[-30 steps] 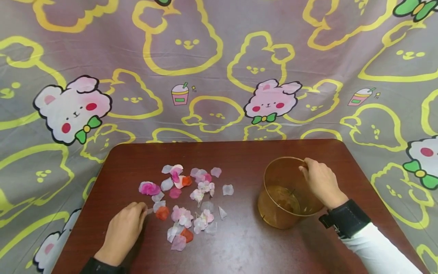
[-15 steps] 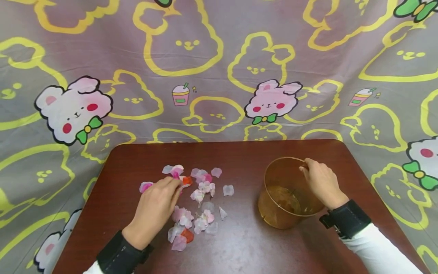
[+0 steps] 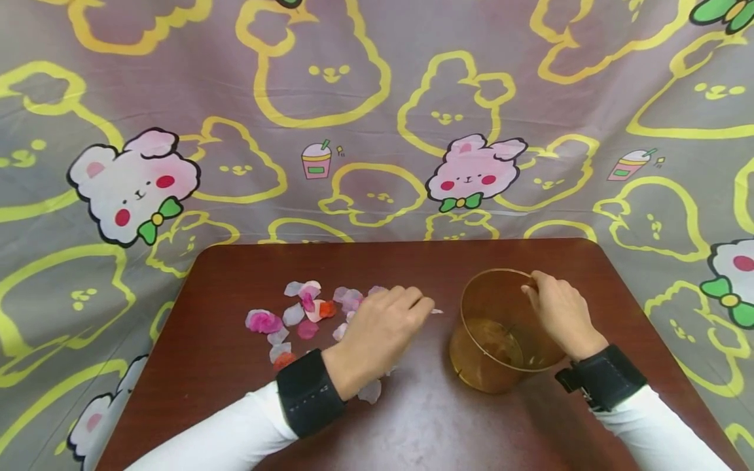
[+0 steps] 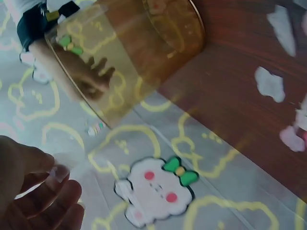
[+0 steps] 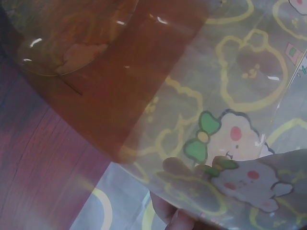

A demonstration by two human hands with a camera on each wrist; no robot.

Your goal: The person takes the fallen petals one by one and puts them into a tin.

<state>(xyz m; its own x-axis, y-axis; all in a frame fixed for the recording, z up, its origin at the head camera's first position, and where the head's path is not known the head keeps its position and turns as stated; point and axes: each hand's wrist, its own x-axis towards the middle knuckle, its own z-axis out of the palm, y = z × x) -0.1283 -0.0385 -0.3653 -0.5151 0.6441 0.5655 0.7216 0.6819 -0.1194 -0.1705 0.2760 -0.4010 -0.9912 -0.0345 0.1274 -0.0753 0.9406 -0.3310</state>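
Now, from the left side across to the right:
Loose petals: a scatter of thin pink, white and orange fabric petals [image 3: 294, 317] lies on the dark red-brown wooden tabletop [image 3: 424, 418], to the left of and partly under the left hand.
Left grip: the left hand [image 3: 383, 327] hangs low over the near end of the scatter, fingers curled together; the left wrist view shows a pale translucent petal [image 4: 61, 171] pinched at the fingertips, so the grip is clamped on that petal, likely pinched because it is so thin and light.
Gap: a narrow strip of bare tabletop lies between the left grip and the cup, so there is open room to cross.
Cup: a clear amber plastic cup [image 3: 501, 330] stands just right of the left grip, mouth open upward, rim unobstructed on its left side.
Right grip: the right hand [image 3: 559, 314] is closed on the cup's far-right rim, probably steadying it against tipping.
Edges: the tabletop's rounded right corner lies just beyond the right grip; cartoon-printed cloth [image 3: 377, 118] surrounds it.
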